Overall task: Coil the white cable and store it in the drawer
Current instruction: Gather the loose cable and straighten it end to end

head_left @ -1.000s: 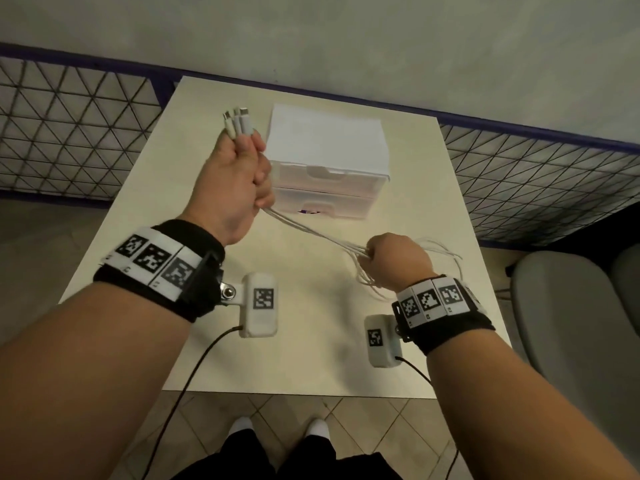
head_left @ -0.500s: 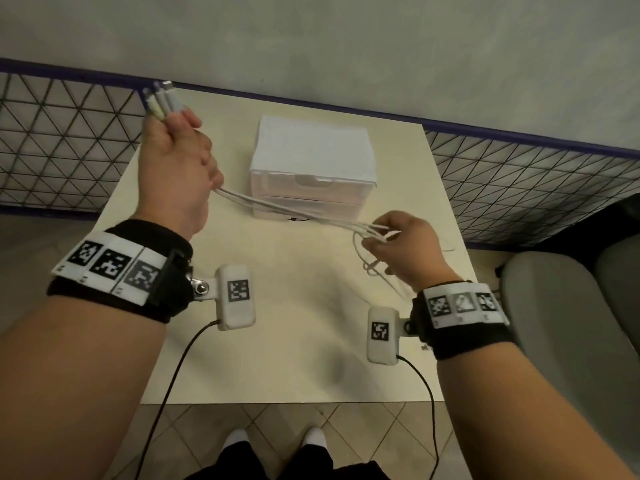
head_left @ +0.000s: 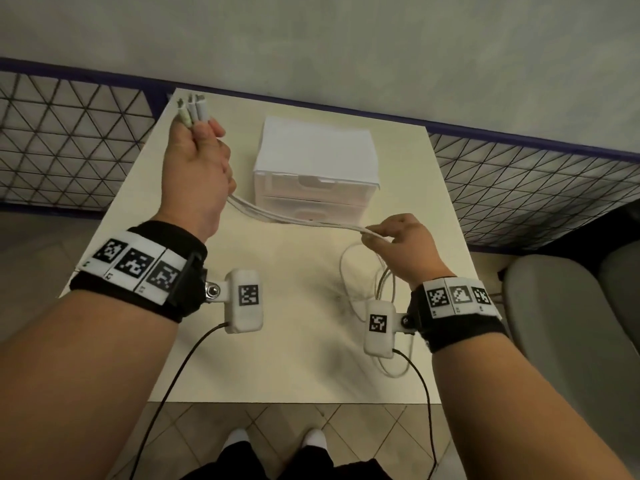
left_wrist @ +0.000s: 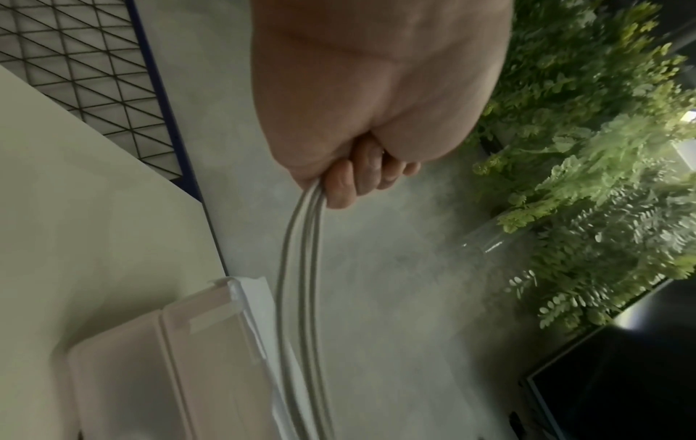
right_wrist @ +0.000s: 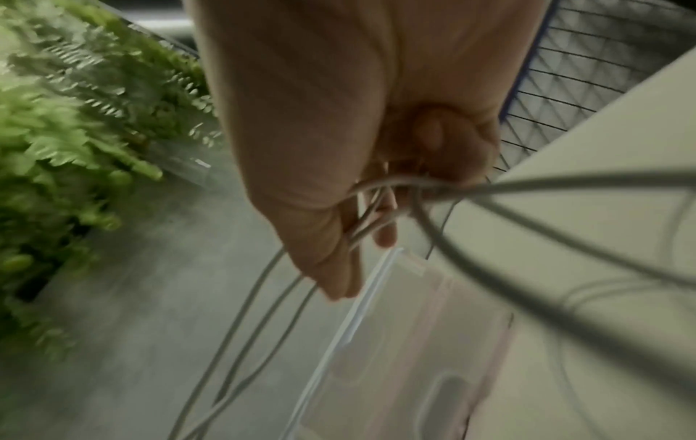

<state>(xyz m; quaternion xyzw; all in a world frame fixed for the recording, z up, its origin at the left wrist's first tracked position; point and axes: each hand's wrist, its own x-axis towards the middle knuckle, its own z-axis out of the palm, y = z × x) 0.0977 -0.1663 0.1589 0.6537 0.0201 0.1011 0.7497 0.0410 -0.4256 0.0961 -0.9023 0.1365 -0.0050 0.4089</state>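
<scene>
Overhead, left hand (head_left: 195,174) raised above the table (head_left: 277,358), fist closed round the white cable (head_left: 301,221), three plug ends sticking up past its knuckles. Strands run in front of the drawer unit (head_left: 317,174), both drawers closed, to the right hand (head_left: 403,242), which pinches them; slack loops hang below it onto the table.

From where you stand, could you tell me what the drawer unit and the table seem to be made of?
Drawer unit: probably plastic, since its drawer fronts look milky and translucent. Table: a smooth, matte cream top, perhaps laminate; its core is not visible.
</scene>
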